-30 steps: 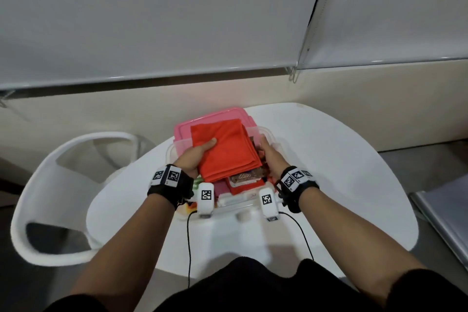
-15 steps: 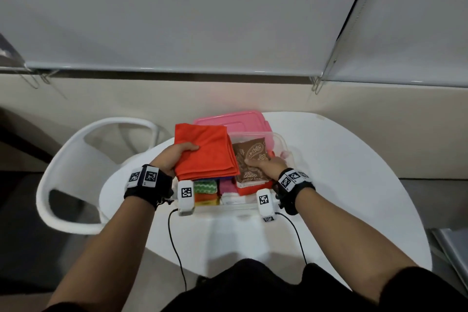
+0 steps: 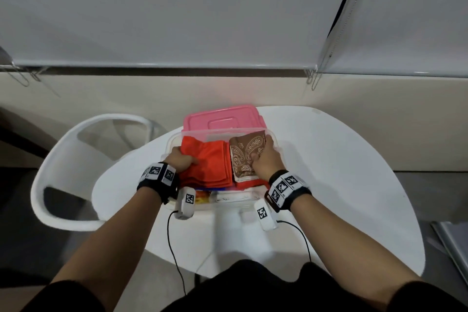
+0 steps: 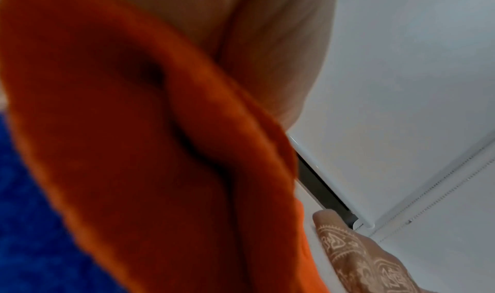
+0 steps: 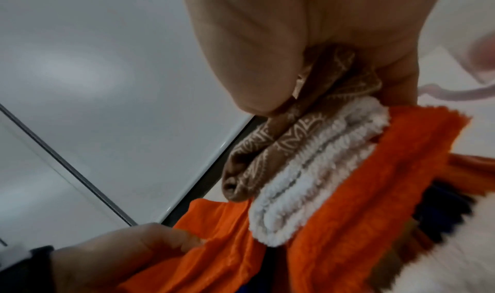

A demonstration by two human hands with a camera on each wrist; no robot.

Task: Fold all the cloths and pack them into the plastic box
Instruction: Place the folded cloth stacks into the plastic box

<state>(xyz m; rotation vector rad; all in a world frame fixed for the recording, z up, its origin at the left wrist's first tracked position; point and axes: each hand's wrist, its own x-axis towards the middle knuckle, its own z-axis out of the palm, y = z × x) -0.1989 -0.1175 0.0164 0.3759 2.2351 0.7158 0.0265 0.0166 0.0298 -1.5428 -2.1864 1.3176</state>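
L hand (image 3: 181,162) at 9 o'clock, fingers curled, gripping. R hand (image 3: 266,162) at 3 o'clock, thumb and fingers pinching. Both forearms reach fwd.

The plastic box (image 3: 274,145) sits on the table (image 3: 342,172), its lid (image 3: 222,119) behind it. Inside, one folded cloth (image 3: 212,162) lies left of another (image 3: 247,153); a chair (image 3: 76,159) stands left.

A round white table (image 3: 329,172), a white chair (image 3: 63,159) left, blinds (image 3: 177,7) behind.
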